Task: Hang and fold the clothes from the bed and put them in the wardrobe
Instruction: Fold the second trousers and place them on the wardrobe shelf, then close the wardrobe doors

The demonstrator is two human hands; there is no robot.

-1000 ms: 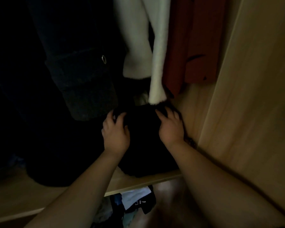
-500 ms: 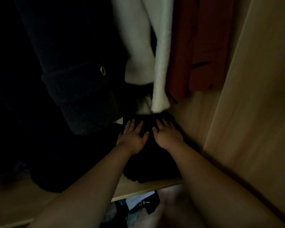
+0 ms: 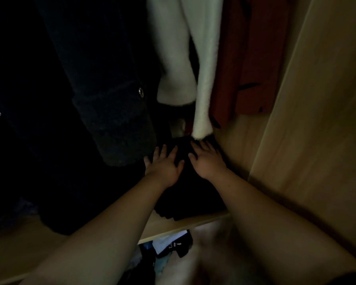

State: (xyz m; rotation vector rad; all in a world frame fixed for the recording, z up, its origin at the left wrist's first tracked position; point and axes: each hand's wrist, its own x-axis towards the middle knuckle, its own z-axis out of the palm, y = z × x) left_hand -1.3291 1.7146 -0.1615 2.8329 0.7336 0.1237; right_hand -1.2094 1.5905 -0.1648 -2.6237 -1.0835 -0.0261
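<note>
1. Two pale wooden surfaces frame what we see: the wardrobe side panel (image 3: 317,120) on the right and the light wooden shelf (image 3: 183,224) running across the bottom.
2. We see a long, very dark coat with small metal ring fasteners (image 3: 80,89) hanging on the left, filling much of the dim interior.
3. We see a fluffy white garment (image 3: 203,68) hanging in the middle, its lower tip reaching down to just above the stack below.
4. We see a rust-red garment (image 3: 251,58) hanging to the right of the white one, next to the side panel.
5. We find the folded black clothing stack (image 3: 193,198) lying on the shelf in the right corner, its front edge near the shelf's lip.
6. Our left hand (image 3: 163,166) lies flat on top of the stack, fingers spread and straight, gripping nothing.
7. Our right hand (image 3: 208,159) lies flat just beside it on the same stack, fingers extended, also gripping nothing.
8. We glimpse a jumble of white, black and blue items (image 3: 169,247) below the shelf, too dim to identify.
</note>
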